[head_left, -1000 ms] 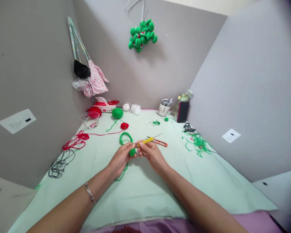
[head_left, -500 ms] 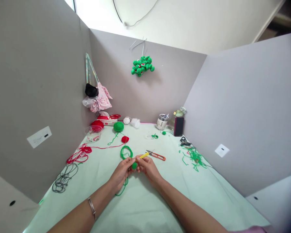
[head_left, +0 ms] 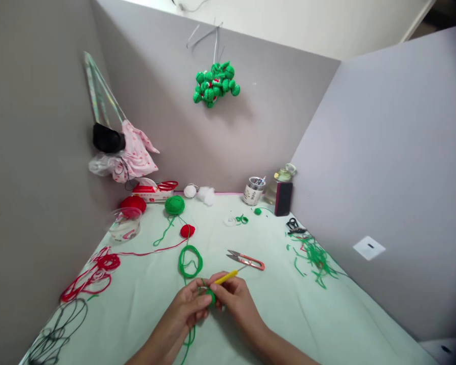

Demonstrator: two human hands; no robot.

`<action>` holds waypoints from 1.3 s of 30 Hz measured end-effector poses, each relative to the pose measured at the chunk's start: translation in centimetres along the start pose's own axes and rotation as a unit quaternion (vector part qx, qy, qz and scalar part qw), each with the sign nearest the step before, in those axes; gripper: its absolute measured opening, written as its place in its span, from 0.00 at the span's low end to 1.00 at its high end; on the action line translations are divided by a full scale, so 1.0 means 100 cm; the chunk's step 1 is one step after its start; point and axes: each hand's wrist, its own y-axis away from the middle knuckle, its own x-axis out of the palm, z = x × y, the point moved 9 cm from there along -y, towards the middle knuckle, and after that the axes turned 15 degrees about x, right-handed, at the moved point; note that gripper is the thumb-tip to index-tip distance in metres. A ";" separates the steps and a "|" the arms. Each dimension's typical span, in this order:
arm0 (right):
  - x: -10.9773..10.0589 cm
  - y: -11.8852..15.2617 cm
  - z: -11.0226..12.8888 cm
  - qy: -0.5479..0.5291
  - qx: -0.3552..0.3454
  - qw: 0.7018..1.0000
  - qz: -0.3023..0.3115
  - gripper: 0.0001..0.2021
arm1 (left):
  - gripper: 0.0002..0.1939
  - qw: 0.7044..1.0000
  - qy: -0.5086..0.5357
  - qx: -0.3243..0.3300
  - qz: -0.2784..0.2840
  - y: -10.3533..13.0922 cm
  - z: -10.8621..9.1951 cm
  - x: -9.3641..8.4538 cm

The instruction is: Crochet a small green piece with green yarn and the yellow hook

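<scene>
My left hand [head_left: 186, 308] pinches a small round green crochet piece [head_left: 212, 297] between thumb and fingers, with green yarn lifted by its forefinger. Close beside it, my right hand [head_left: 238, 300] grips a yellow-handled crochet hook [head_left: 225, 277]. The thin metal shaft at the hook's far end points up and right; the end at the stitches is hidden by fingers. A loose coil of green yarn [head_left: 200, 262] lies just beyond my left hand, and a strand runs down beneath that hand. Orange-handled thread snips [head_left: 255, 263] lie beyond my right hand.
A green yarn ball [head_left: 175, 205], a small red ball [head_left: 187, 231] and a clear tub [head_left: 125, 230] stand at the back left. Green yarn scraps [head_left: 315, 256] lie at right, near a phone [head_left: 283, 199] and a can [head_left: 254, 192]. A green crocheted cluster [head_left: 216, 85] hangs on the partition.
The camera view has shifted, so my hands appear lower in the picture and the table things larger. Both hands keep their hold; my left forefinger is now raised with yarn over it.
</scene>
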 end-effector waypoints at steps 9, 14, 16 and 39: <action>-0.006 -0.010 -0.007 0.010 0.060 0.998 -0.013 0.16 | 0.25 0.982 0.113 -0.138 -0.056 -0.009 0.047 -0.020; -0.008 -0.018 -0.008 0.062 0.044 0.997 -0.019 0.16 | 0.19 0.971 0.147 -0.176 -0.070 -0.010 0.049 -0.029; -0.010 -0.018 -0.009 0.092 0.028 0.995 -0.026 0.17 | 0.19 0.973 0.143 -0.171 -0.058 -0.011 0.046 -0.029; 0.010 0.026 0.037 0.127 -0.082 0.988 0.007 0.08 | 0.16 0.996 0.072 -0.026 0.055 0.005 -0.002 0.004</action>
